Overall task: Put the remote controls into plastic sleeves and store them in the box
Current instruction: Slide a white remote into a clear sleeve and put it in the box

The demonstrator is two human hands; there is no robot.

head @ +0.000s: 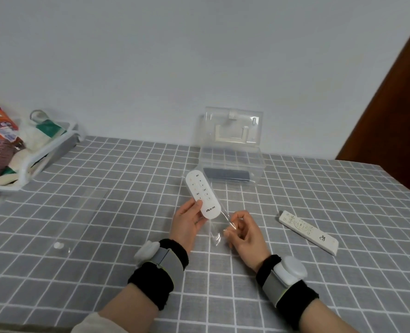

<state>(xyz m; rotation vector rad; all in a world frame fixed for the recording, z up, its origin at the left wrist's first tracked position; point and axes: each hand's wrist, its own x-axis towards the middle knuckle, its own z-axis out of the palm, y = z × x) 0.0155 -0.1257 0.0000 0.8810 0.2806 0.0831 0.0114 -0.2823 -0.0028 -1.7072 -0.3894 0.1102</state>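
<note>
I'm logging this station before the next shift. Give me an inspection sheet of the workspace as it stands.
Surface: table under grey checked cloth.
Job's things: white oval remote partly inside clear sleeve; flat white remote lying bare at the right; clear box, lid open, dark remote inside.
Clutter: spare clear sleeve; tray of packets.
Grippers: left hand holds the oval remote; right hand pinches the sleeve.
Cables: nothing seen.
Surroundings: pale wall, brown panel.
</note>
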